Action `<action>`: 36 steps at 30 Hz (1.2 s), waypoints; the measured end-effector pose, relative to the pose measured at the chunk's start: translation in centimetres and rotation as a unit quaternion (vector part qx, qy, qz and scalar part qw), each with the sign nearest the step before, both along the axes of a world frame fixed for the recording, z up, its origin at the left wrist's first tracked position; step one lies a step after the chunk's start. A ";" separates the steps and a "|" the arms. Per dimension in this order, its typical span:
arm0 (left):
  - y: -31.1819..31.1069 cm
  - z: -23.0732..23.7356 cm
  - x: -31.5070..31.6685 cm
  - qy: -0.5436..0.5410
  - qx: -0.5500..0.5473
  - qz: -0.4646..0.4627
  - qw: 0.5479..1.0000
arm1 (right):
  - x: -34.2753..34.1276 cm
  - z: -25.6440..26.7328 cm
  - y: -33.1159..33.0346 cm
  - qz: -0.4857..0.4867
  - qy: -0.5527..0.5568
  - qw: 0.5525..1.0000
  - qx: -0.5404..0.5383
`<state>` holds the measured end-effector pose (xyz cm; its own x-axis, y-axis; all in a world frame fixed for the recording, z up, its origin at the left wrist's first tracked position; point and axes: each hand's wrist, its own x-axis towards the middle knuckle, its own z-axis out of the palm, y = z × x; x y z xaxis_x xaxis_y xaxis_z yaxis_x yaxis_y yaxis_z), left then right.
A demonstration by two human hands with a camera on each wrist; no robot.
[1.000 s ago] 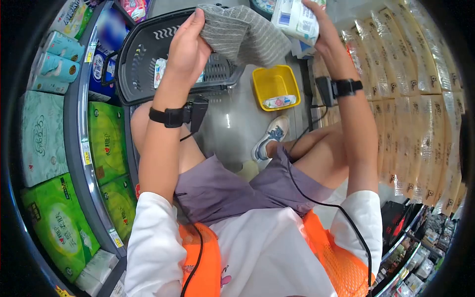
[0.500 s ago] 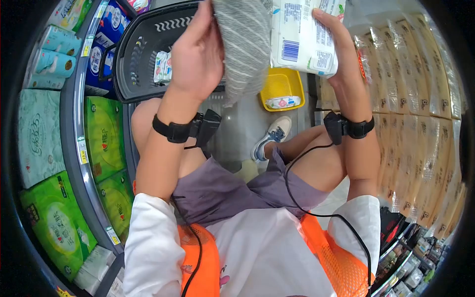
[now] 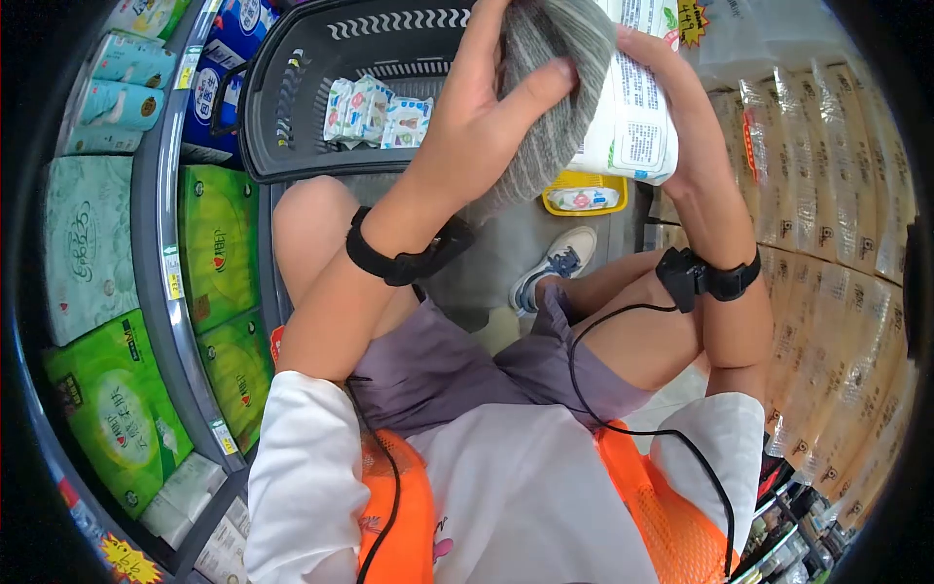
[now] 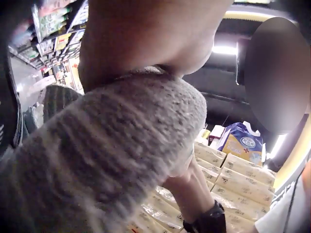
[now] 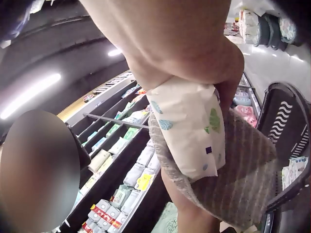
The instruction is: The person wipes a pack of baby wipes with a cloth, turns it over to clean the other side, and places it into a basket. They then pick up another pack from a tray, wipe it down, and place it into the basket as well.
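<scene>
A grey striped cloth is gripped by my left hand, its thumb lying over the cloth. Beside it, my right hand holds a white package with printed text, thumb on the near face. Cloth and package touch. In the left wrist view the cloth fills the foreground below the left hand. The right wrist view shows the package under the right hand, with the cloth around its far side.
A black basket with small packs stands at upper left. A yellow basket holds one pack. Shelves of green tissue packs line the left; stacked tan packages stand at right. A shoe is on the floor.
My left hand has moved right with the cloth, which now lies against the package and covers part of it. More of the packs in the black basket show.
</scene>
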<state>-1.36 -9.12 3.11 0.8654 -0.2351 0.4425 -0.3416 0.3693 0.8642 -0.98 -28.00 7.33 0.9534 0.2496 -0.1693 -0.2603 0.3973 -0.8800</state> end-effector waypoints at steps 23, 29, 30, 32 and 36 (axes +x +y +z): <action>0.1 -1.2 1.2 0.187 -0.172 -0.146 0.956 | 0.6 1.5 -0.1 -0.027 0.001 1.000 0.011; 1.1 -3.1 0.8 0.212 -0.108 -0.048 0.970 | 1.3 -1.0 0.5 -0.019 -0.056 0.981 -0.184; 1.1 -3.5 0.7 0.221 -0.105 -0.036 0.969 | 1.4 -1.3 0.6 -0.011 -0.051 0.981 -0.184; 1.2 -3.9 0.7 0.239 -0.099 -0.012 0.966 | 1.6 -1.8 0.9 0.004 -0.042 0.982 -0.184; 1.9 -3.4 0.3 0.216 -0.074 -0.026 0.973 | 1.9 -1.7 1.2 -0.003 -0.015 0.985 -0.170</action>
